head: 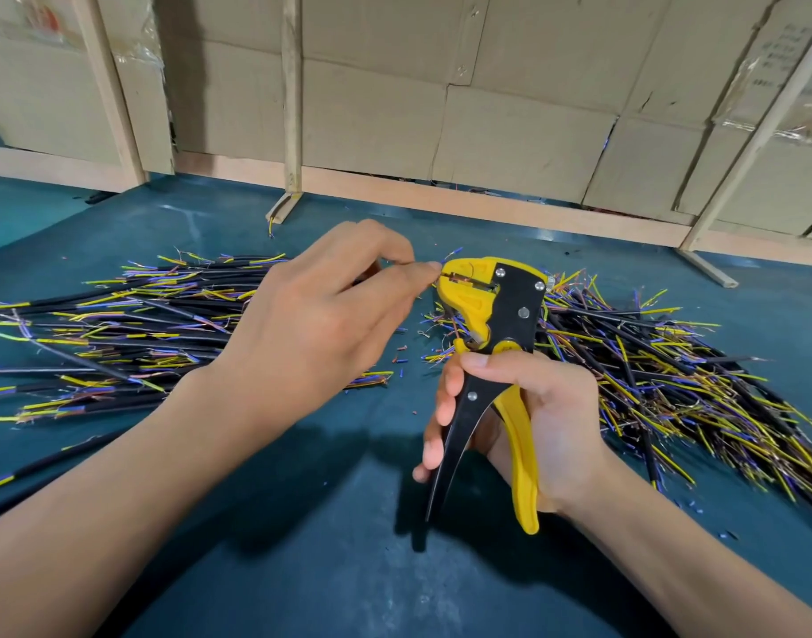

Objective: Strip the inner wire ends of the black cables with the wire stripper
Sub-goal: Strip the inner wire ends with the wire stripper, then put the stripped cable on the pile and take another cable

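Right hand wraps smooth yellow-and-black wire stripper by handles, held upright above matte teal surface. Left hand pinches thin wire end at stripper's yellow head. Heaps of glossy black cables with frayed yellow and blue inner wires: one toward left edge, another toward right edge. Cardboard wall behind.

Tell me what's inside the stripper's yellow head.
A thin wire end enters the wire stripper head, fed by the left hand. A blue tip shows above. The blades' bite is hidden. The right hand holds the handles.
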Demonstrator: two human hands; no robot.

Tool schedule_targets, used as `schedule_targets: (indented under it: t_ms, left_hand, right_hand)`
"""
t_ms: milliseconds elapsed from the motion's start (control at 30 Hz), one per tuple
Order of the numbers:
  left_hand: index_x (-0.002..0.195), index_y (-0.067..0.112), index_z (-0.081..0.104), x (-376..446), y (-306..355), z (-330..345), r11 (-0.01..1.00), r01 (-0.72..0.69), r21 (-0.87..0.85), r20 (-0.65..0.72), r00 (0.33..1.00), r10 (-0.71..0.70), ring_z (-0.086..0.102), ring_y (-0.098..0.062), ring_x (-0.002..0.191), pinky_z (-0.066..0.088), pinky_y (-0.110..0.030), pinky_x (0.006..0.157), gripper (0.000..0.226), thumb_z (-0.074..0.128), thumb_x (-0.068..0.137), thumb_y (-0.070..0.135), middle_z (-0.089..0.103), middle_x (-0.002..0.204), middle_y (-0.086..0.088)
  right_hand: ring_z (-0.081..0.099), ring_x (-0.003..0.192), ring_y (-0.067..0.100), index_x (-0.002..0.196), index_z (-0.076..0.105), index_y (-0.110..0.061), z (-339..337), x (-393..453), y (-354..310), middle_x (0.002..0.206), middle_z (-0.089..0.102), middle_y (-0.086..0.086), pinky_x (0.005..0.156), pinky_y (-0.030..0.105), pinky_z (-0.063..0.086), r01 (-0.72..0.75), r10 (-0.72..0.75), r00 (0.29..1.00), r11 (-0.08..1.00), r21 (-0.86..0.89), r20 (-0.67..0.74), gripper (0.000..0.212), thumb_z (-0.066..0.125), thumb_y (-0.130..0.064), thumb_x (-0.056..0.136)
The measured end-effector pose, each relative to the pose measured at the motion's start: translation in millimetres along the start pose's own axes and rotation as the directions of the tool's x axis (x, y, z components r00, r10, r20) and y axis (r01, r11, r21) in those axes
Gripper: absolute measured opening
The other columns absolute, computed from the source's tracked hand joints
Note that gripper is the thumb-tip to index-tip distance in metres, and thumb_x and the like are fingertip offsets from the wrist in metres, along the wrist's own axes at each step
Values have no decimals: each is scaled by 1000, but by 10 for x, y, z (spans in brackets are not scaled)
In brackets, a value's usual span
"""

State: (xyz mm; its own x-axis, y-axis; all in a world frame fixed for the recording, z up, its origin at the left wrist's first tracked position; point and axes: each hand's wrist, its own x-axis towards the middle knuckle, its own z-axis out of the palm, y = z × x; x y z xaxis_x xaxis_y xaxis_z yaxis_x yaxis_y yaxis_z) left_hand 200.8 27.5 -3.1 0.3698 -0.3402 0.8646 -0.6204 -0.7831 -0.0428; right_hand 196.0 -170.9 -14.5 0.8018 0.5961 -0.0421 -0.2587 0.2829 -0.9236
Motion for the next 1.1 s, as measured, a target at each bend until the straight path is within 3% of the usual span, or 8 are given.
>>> schedule_targets:
  t_ms: [233,400,567,667,767,867,1000,1100]
  left_hand:
    - [116,1,73,26,-69,-23,998,-63,-9,30,998,63,58,-32,74,50,-44,65,25,62,95,-6,65,100,-18]
    - [119,0,71,24,-114,22,999,35,-36,44,998,-34,58,-33,79,50,-40,73,34,59,91,-14,62,99,-21]
    - [113,15,77,283,-249,-39,970,238,55,-87,969,-233,56,-31,90,40,-39,85,20,70,94,14,73,97,0]
    - [122,20,72,764,-114,78,970,203,-135,105,976,-190,54,-12,95,37,-24,86,32,71,91,16,71,106,10]
    - [148,32,47,1061,-42,260,975,155,-157,448,891,-70,43,-10,137,26,-23,112,55,65,97,23,51,150,5]
    - [154,29,37,849,-318,309,958,285,-30,574,789,-217,33,-24,144,25,-42,119,58,59,100,30,41,155,-2]
    - [125,30,65,226,-511,317,870,253,423,780,387,-492,49,-34,127,42,-45,102,32,60,96,43,58,128,-6]
    - [104,28,66,32,-501,294,865,343,366,699,512,-499,57,-26,114,43,-42,97,12,57,97,29,63,113,1]
  right_hand:
    - [50,36,26,54,55,-12,3,-5,-11,53,47,7,40,32,50,2,-2,998,1000,10,-57,25,68,-32,54]
    - [65,64,37,79,67,-5,-39,58,124,72,59,15,68,51,57,172,-168,985,965,199,-37,30,67,-34,80]
    - [66,69,39,78,67,-5,-83,107,128,74,59,19,72,52,57,199,-165,971,959,202,-175,30,64,-34,84]
    - [66,67,37,77,67,-6,-69,87,166,73,60,18,71,53,57,148,-128,984,974,173,-125,28,65,-33,84]
    - [68,68,40,78,69,-6,-46,28,205,73,63,18,75,59,56,260,-255,964,962,82,-74,28,71,-34,82]
    - [68,68,44,79,69,-3,3,-6,230,73,64,22,74,63,55,404,-402,909,915,-9,-113,38,79,-40,76]
    - [67,66,49,77,69,-2,36,0,262,70,61,25,67,57,57,401,-410,895,912,-87,-178,25,71,-27,79]
    - [66,65,51,77,64,5,27,-6,277,71,60,28,65,51,57,377,-389,901,921,-99,-192,33,69,-28,80]
